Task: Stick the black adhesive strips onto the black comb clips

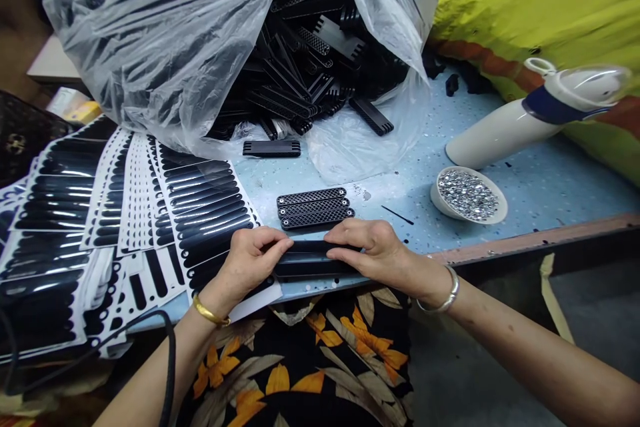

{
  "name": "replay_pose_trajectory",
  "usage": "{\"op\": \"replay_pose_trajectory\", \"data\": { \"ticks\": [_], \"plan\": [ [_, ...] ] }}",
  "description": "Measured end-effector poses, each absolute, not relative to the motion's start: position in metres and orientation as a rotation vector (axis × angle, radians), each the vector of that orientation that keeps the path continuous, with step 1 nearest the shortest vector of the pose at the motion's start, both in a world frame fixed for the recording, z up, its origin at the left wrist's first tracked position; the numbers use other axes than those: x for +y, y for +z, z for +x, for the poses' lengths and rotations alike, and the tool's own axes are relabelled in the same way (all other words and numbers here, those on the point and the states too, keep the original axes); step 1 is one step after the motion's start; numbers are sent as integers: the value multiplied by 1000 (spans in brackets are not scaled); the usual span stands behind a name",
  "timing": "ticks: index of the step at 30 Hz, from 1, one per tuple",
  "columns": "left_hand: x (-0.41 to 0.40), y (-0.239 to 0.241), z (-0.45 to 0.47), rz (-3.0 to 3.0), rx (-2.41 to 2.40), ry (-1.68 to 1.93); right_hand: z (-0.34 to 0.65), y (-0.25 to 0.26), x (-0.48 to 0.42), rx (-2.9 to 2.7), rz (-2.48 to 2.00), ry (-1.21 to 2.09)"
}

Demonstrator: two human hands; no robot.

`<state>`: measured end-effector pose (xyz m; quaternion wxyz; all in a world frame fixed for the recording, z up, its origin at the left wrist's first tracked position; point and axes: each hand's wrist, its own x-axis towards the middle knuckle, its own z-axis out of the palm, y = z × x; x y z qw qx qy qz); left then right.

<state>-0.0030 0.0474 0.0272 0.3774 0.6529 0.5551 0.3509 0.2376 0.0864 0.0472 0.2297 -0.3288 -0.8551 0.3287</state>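
Both hands grip one long black plastic strip at the near edge of the blue table. My left hand pinches its left end, fingers closed. Closed on the right end is my right hand, thumb and fingers pressing the top. Just beyond the strip lie three black mesh-patterned pieces side by side. White sheets of glossy black stickers fan out under and to the left of my left hand.
A big clear plastic bag spills several black comb-like parts across the table's back. One loose black part lies before it. A white bowl of shiny studs and a tipped white bottle sit right. A black cable crosses my left arm.
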Motion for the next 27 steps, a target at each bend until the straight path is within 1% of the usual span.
{"op": "replay_pose_trajectory", "data": {
  "ticks": [7, 10, 12, 17, 23, 27],
  "plan": [
    [47, 23, -3, 1664, 1417, 950, 236, 45, 77, -2452, -745, 635],
    [46, 22, -3, 1658, 1405, 974, 236, 45, 76, -2469, -723, 573],
    [47, 23, -3, 1662, 1397, 968, 237, 45, 78, -2478, -715, 605],
    [47, 25, -4, 1674, 1389, 951, 241, 44, 87, -2453, -751, 810],
    [49, 25, -5, 1736, 1336, 957, 244, 39, 88, -2428, -737, 826],
    [49, 24, -6, 1737, 1321, 961, 246, 36, 88, -2368, -790, 938]
  ]
}}
